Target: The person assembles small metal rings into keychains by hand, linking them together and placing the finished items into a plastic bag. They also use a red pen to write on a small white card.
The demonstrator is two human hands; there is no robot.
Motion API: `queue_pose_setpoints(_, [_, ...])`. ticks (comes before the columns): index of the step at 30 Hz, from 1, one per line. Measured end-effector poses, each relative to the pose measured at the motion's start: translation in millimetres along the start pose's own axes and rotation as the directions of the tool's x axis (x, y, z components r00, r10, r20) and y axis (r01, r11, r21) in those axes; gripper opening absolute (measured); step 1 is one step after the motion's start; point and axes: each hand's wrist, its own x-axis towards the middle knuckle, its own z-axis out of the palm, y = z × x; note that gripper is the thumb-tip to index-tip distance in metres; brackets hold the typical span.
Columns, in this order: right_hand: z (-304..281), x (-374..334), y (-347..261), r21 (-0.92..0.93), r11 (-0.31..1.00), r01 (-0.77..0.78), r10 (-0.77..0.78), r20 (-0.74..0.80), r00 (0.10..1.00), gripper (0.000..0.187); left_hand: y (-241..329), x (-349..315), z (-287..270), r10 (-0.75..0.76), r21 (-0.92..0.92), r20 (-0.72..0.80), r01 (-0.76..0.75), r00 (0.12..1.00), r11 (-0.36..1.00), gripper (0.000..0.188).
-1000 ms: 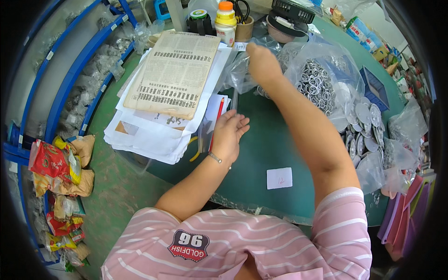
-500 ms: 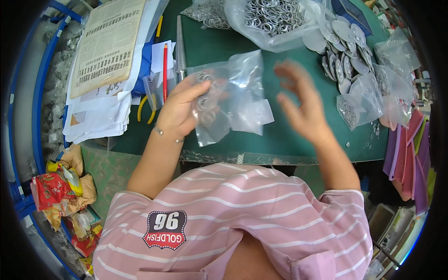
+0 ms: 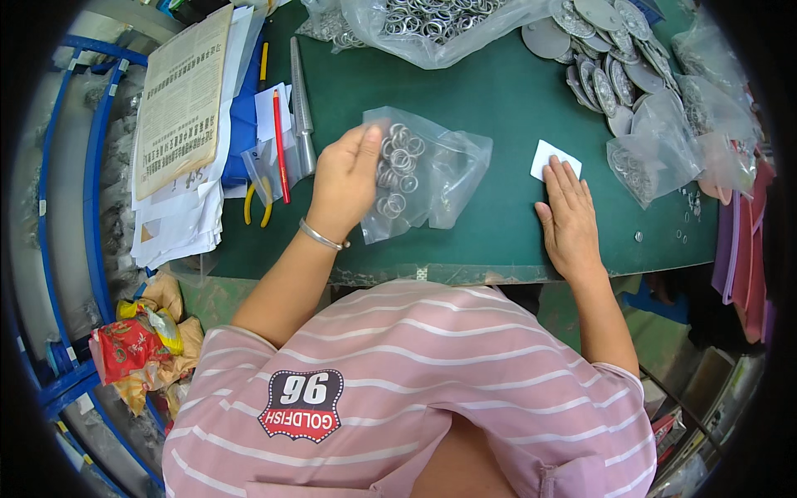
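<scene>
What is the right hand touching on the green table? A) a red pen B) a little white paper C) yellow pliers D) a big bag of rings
B: the right hand lies flat on the green table with its fingertips on the little white paper.

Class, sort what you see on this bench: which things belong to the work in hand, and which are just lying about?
In hand:
left hand on clear bag of metal rings
right hand on small white card

Lying about:
red pen
yellow-handled pliers
stack of papers
metal discs
large bag of rings
</scene>
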Motion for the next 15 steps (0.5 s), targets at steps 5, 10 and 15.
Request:
queue_pose_setpoints(5, [3.5,-3.1,-33.7,0.23,0.972,0.048,-0.043,-0.029,0.999,0.059,18.0,6.6,4.4,0.54,0.508,0.134,-0.526,0.831,0.682,0.017])
queue_pose_setpoints(10, [10.4,4.5,-59.4,0.28,0.96,0.019,-0.037,0.06,0.997,0.073,46.1,18.3,10.6,0.58,0.57,0.318,-0.64,0.75,0.514,0.01])
queue_pose_setpoints(15, [13.5,12.8,-62.9,0.292,0.954,0.07,-0.091,0.059,0.994,0.073,59.0,26.1,18.2,0.641,0.566,0.33,-0.689,0.692,0.452,0.011])
